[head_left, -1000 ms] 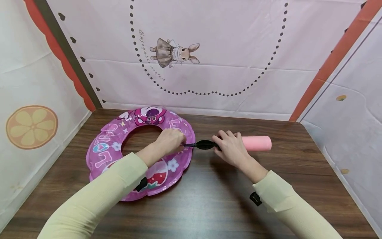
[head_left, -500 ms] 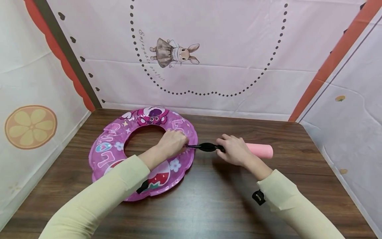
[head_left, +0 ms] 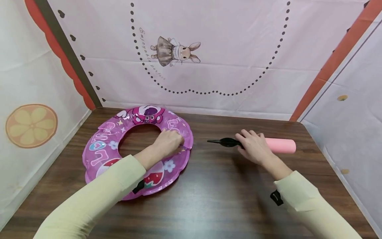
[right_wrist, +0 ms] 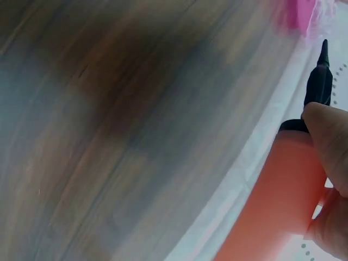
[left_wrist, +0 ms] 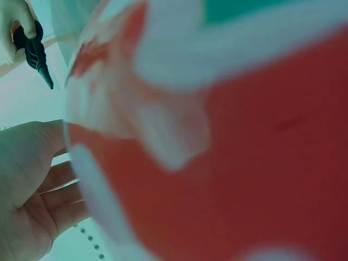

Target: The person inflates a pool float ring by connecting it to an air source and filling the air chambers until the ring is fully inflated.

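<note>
A pink-purple inflatable swim ring [head_left: 176,172] lies on the left part of the table, printed with strawberries and flowers. My left hand [head_left: 167,142] pinches the right side of its tube; the fingertips are hidden from above. In the left wrist view the ring's red print [left_wrist: 261,141] fills most of the picture. My right hand [head_left: 253,146] grips a hand pump near its black front end. The pump has a pink barrel [head_left: 280,145] and a black tapered nozzle [head_left: 228,142]. Its tip points left toward the ring, with a gap between them.
A dark wood table [head_left: 206,199] lies beneath everything. Printed cloth [head_left: 238,49] with a rabbit figure hangs along the back, and more cloth closes off both sides. A black strap piece [head_left: 277,197] hangs at the right cuff.
The pump has moved right in the right hand, and its nozzle has come away from the ring. The left hand and ring have shifted slightly left.
</note>
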Motion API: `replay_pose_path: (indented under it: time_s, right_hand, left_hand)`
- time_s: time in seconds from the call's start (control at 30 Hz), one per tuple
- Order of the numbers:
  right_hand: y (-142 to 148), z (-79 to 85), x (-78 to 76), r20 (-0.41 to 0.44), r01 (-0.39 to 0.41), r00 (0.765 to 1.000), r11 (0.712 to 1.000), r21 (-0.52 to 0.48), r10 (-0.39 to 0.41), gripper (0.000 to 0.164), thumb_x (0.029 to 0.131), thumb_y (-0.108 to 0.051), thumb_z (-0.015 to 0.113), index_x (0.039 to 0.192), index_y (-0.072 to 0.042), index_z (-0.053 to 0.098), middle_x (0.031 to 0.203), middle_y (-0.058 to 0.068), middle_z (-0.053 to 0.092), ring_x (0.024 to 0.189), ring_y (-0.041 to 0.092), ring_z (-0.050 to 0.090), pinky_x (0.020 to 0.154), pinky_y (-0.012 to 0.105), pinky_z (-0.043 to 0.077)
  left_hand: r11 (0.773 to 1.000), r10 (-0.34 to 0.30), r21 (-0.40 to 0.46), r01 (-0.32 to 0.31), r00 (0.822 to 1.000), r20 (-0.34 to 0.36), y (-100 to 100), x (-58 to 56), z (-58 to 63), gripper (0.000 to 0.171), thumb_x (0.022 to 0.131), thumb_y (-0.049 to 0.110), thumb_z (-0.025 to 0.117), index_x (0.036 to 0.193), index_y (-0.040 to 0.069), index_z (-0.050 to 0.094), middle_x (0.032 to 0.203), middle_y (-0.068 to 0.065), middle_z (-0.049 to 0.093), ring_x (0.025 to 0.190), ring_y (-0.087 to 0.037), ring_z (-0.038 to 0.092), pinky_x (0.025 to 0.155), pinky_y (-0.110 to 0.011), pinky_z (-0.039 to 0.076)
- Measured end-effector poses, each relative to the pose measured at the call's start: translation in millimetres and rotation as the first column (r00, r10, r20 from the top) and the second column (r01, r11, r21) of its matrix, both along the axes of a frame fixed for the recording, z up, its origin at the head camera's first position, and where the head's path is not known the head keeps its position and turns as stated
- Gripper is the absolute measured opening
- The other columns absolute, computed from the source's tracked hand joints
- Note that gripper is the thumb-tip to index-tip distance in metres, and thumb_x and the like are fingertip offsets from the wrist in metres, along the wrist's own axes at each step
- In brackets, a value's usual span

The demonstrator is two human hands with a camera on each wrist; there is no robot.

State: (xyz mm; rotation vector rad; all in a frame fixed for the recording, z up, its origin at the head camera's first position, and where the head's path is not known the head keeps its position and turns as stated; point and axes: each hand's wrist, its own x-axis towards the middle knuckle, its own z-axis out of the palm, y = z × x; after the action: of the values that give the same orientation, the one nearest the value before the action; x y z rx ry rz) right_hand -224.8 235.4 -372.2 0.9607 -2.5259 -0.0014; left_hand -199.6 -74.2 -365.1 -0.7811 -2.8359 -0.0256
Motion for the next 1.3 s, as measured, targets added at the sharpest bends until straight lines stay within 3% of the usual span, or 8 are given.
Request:
replay_pose_path:
  time_s: [0.17, 0.33, 0.43, 0.57, 0.7, 0.9, 1.13, 1.3]
  right_hand:
    - [11, 4.3, -2.7, 0.059, 0.006, 0.998, 1.000, -0.008, -0.005, 0.020, 0.076, -0.016, 0.068, 0.090, -0.011, 0.056, 0.088, 0.006, 0.054, 0.075, 0.030, 0.054, 0.051, 0.042, 0.039]
    - [17, 4.3, -3.7, 0.158, 0.122, 0.980, 0.992, -0.022, -0.117, 0.017, 0.079, -0.018, 0.062, 0.091, -0.007, 0.057, 0.087, 0.009, 0.055, 0.074, 0.030, 0.055, 0.053, 0.046, 0.043]
    - [24, 2.1, -8.5, 0.228, 0.203, 0.954, 0.979, -0.013, -0.195, 0.020, 0.082, -0.019, 0.058, 0.095, -0.003, 0.059, 0.089, 0.013, 0.057, 0.075, 0.032, 0.057, 0.059, 0.050, 0.047]
    - [35, 0.0, -17.6, 0.327, 0.294, 0.901, 0.956, 0.022, -0.285, 0.027, 0.085, -0.021, 0.055, 0.099, 0.002, 0.057, 0.091, 0.018, 0.056, 0.076, 0.034, 0.058, 0.067, 0.051, 0.047]
    - [46, -2.6, -25.6, 0.390, 0.353, 0.855, 0.934, 0.046, -0.342, 0.028, 0.086, -0.022, 0.054, 0.097, 0.003, 0.055, 0.090, 0.019, 0.055, 0.074, 0.035, 0.056, 0.066, 0.051, 0.046]
    - [53, -8.1, -32.5, 0.425, 0.425, 0.809, 0.904, 0.057, -0.407, 0.031, 0.087, -0.024, 0.052, 0.100, 0.003, 0.053, 0.093, 0.022, 0.054, 0.075, 0.037, 0.055, 0.064, 0.051, 0.046]
    - [56, -20.0, -40.9, 0.448, 0.498, 0.752, 0.862, 0.096, -0.484, 0.038, 0.088, -0.028, 0.049, 0.110, 0.003, 0.051, 0.103, 0.026, 0.051, 0.087, 0.045, 0.053, 0.067, 0.056, 0.044]
    - [51, -25.2, -41.4, 0.441, 0.520, 0.737, 0.847, 0.113, -0.512, 0.043, 0.091, -0.032, 0.048, 0.117, 0.003, 0.048, 0.113, 0.028, 0.048, 0.097, 0.049, 0.050, 0.075, 0.060, 0.040]
  left_hand:
    - [1.000, 0.004, 0.013, -0.004, 1.000, 0.024, -2, -0.1, 2.1, 0.012, 0.073, 0.022, 0.076, 0.081, 0.015, 0.073, 0.077, 0.000, 0.069, 0.073, -0.022, 0.064, 0.064, -0.036, 0.052]
    - [1.000, 0.019, 0.019, -0.019, 0.999, 0.028, 0, 0.6, 4.3, 0.012, 0.074, 0.025, 0.076, 0.083, 0.016, 0.074, 0.077, 0.000, 0.069, 0.070, -0.019, 0.063, 0.064, -0.035, 0.051]
    - [0.999, 0.027, 0.017, -0.027, 1.000, 0.011, 2, 0.7, 5.4, 0.011, 0.075, 0.026, 0.075, 0.082, 0.017, 0.074, 0.076, 0.001, 0.069, 0.067, -0.019, 0.061, 0.062, -0.036, 0.050]
    - [0.999, 0.046, 0.015, -0.046, 0.999, -0.004, 5, -0.3, 7.9, 0.009, 0.076, 0.026, 0.074, 0.080, 0.019, 0.073, 0.074, 0.002, 0.068, 0.066, -0.019, 0.060, 0.061, -0.038, 0.049]
    - [0.999, 0.052, 0.005, -0.052, 0.999, -0.015, 10, -2.3, 11.1, 0.009, 0.075, 0.027, 0.075, 0.080, 0.019, 0.073, 0.074, 0.002, 0.067, 0.069, -0.018, 0.060, 0.060, -0.037, 0.050]
    - [0.999, 0.053, -0.013, -0.053, 0.998, -0.036, 17, -6.8, 13.4, 0.009, 0.073, 0.026, 0.076, 0.079, 0.020, 0.073, 0.077, 0.002, 0.065, 0.074, -0.019, 0.061, 0.060, -0.036, 0.051]
    - [0.996, 0.080, -0.032, -0.079, 0.996, 0.029, 27, -12.7, 16.0, 0.011, 0.075, 0.027, 0.074, 0.084, 0.021, 0.073, 0.087, 0.001, 0.066, 0.081, -0.020, 0.063, 0.064, -0.037, 0.052]
    - [0.995, 0.090, -0.038, -0.089, 0.995, 0.041, 30, -13.7, 16.1, 0.012, 0.075, 0.029, 0.074, 0.085, 0.021, 0.073, 0.089, 0.001, 0.066, 0.083, -0.020, 0.063, 0.064, -0.038, 0.052]
